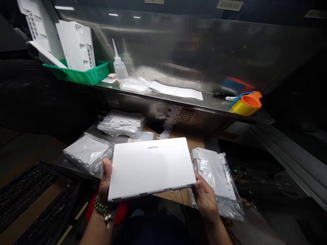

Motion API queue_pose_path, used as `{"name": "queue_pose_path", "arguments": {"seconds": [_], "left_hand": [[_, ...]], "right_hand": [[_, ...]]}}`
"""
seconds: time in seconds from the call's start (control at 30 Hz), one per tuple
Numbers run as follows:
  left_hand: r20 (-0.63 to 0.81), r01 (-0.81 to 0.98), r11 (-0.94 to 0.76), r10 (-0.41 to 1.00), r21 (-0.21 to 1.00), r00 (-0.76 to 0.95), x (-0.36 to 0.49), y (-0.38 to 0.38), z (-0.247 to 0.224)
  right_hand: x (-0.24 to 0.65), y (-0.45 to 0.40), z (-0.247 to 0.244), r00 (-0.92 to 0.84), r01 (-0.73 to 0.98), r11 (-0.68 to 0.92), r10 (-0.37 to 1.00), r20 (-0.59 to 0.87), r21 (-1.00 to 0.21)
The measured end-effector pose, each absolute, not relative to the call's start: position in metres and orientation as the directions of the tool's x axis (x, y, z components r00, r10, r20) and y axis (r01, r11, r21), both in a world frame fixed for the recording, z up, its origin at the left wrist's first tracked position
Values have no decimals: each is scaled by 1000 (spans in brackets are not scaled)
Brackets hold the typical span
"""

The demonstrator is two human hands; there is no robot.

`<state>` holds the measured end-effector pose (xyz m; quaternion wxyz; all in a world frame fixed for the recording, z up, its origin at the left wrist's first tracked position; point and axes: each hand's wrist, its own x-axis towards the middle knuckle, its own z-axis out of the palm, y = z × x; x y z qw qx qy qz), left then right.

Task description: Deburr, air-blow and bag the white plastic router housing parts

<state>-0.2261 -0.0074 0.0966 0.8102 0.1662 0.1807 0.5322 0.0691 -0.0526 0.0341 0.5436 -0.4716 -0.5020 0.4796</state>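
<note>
A white plastic housing (152, 170) is held up in front of me, its flat face toward me and the printed HUAWEI lettering upside down. My left hand (105, 180) grips its left edge, thumb at the side and a fingertip showing over the top edge. At the lower right corner my right hand (204, 197) is closed on it, most fingers hidden behind. Just beyond that hand lie bagged white housings (213, 172). To the left, another bagged white housing (88, 151) rests on the bench, with a bagged stack (122, 122) farther back.
A shelf (217, 106) runs across the back. On it stand a green bin (84, 76) with white housings, a dropper bottle (120, 68), plastic bags (135, 84), folded white paper (176, 91) and a yellow tape roll (245, 104). A black crate (33, 200) is at lower left.
</note>
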Motion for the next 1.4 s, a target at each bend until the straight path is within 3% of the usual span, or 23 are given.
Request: {"name": "queue_pose_path", "arguments": {"seconds": [0.17, 0.3, 0.37, 0.5, 0.6, 0.67, 0.87, 1.23, 1.33, 1.4], "left_hand": [[-316, -749, 466, 882, 470, 350, -242, 3, 89], [-567, -511, 502, 823, 697, 36, -249, 13, 90], [-524, -393, 461, 849, 795, -63, -250, 14, 92], [-255, -163, 248, 967, 955, -21, -252, 6, 91], [-70, 42, 67, 995, 997, 67, -254, 1, 88], [-8, 81, -3, 991, 997, 136, -255, 0, 87], [90, 69, -114, 954, 991, 284, -256, 1, 91], [124, 29, -143, 926, 989, 356, -251, -6, 101], [99, -171, -69, 979, 983, 177, -255, -13, 97], [-124, -457, 76, 989, 886, -75, -259, -18, 92]], "right_hand": [[68, -47, 43, -10, 30, 122, 993, 122, -992], [75, -42, 46, -94, 86, 138, 987, 130, -987], [79, -38, 47, -123, 153, 140, 985, 122, -978], [84, -27, 54, -86, 273, 184, 982, 166, -944], [85, -21, 63, -79, 269, 231, 973, 218, -935], [85, -19, 69, -90, 273, 278, 961, 263, -921], [85, -17, 72, -84, 277, 315, 949, 304, -908], [91, -22, 36, -92, 235, 277, 960, 263, -932], [83, -24, 35, -134, 197, 370, 927, 349, -908], [73, -25, 37, -212, 164, 470, 875, 434, -867]]}}
